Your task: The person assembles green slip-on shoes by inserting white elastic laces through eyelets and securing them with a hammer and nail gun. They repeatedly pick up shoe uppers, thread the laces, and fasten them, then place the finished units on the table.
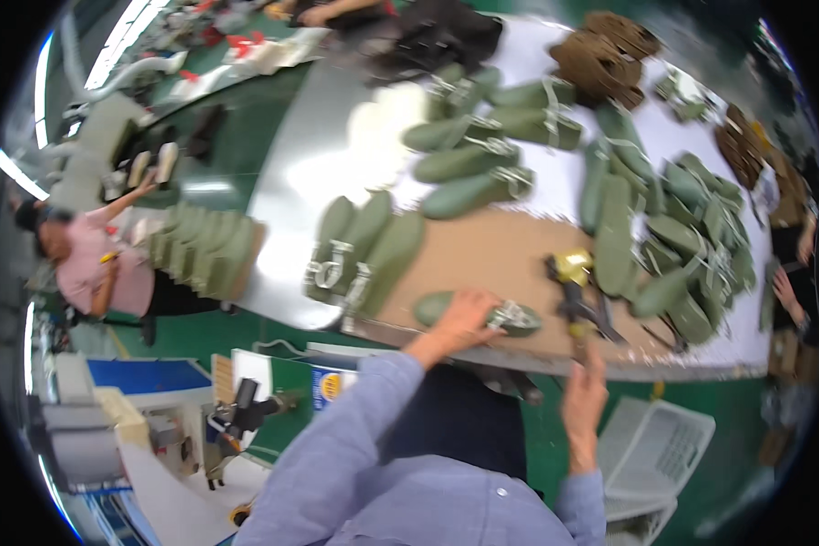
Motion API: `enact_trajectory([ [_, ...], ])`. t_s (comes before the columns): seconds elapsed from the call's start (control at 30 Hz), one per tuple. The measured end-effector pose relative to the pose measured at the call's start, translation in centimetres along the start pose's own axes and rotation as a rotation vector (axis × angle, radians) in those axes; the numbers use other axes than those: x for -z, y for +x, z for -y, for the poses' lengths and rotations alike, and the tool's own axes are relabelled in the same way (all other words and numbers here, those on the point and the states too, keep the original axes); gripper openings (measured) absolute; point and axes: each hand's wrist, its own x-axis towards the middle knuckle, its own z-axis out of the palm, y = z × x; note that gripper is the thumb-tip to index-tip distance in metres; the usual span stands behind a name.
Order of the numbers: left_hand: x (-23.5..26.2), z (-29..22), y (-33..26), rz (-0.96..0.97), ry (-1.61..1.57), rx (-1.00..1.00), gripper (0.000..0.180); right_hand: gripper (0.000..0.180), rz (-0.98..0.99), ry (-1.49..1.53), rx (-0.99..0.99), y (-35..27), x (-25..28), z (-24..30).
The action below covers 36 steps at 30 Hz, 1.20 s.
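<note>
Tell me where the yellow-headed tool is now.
In the head view, the yellow-headed tool lies on the brown board, right of centre, just above the right hand.

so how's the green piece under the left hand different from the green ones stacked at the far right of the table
The green piece lies alone on the brown board, with the left hand resting on it. The right-side pile is many pieces heaped and overlapping, untouched, on the white table. Both share the green colour and metal fittings.

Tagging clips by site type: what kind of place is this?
Likely a shoe factory assembly line. Rows of green shoe lasts with metal fittings cover a long worktable; the left hand rests on one last, the right hand grips a yellow-headed tool, and other workers stand nearby.
</note>
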Motion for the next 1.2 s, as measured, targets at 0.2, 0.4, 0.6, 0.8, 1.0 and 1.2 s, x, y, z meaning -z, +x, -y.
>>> enact_trajectory([
  [0.2,6.7,1.2,-1.5,-0.292,0.361,0.044,0.049,0.041,-0.345,-0.1,-0.101,-3.1,4.2,-13.0],
  [0.4,14.4,4.8,-6.8,-0.446,0.74,0.692,0.081,0.043,-0.285,-0.409,-0.138,1.1,6.7,-18.1],
  [0.6,14.9,9.3,-9.3,-0.43,0.684,0.74,0.066,0.052,-0.159,-0.42,0.314,5.6,-0.6,-5.9],
  [0.8,20.6,14.6,-13.8,-0.428,0.711,0.77,0.064,0.058,0.358,-0.333,0.516,9.0,-11.3,1.7],
  [1.0,19.2,9.8,-7.5,-0.373,0.643,0.621,0.098,0.053,0.27,-0.321,0.523,10.9,-17.2,1.4],
  [1.2,12.0,10.6,2.0,-0.11,0.355,0.287,0.089,0.05,-0.009,-0.059,0.506,18.7,-16.0,6.5],
])
